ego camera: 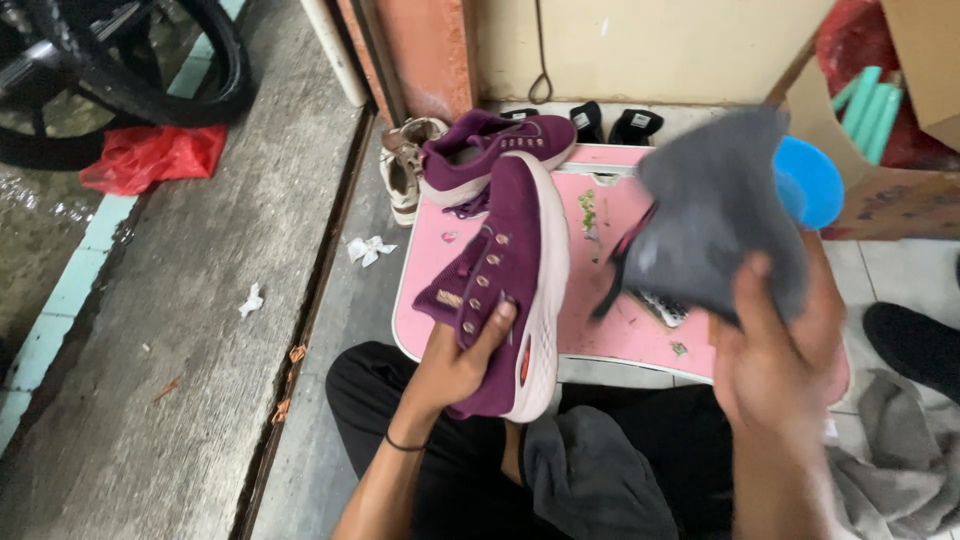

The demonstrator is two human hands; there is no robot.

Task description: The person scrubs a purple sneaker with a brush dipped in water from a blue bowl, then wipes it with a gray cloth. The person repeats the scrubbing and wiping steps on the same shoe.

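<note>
I see the left hand (pixel 462 362) pinching the purple shoe (pixel 505 290) by its heel above the near-left desk (pixel 625 335), light with a stiff sole, while the right hand (pixel 775 365) pinches the soft grey cloth (pixel 715 210).

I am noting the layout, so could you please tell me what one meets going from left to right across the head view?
Red plastic bag → crumpled white paper scrap → left hand gripping a purple shoe → right hand holding a grey cloth → cardboard box.
</note>
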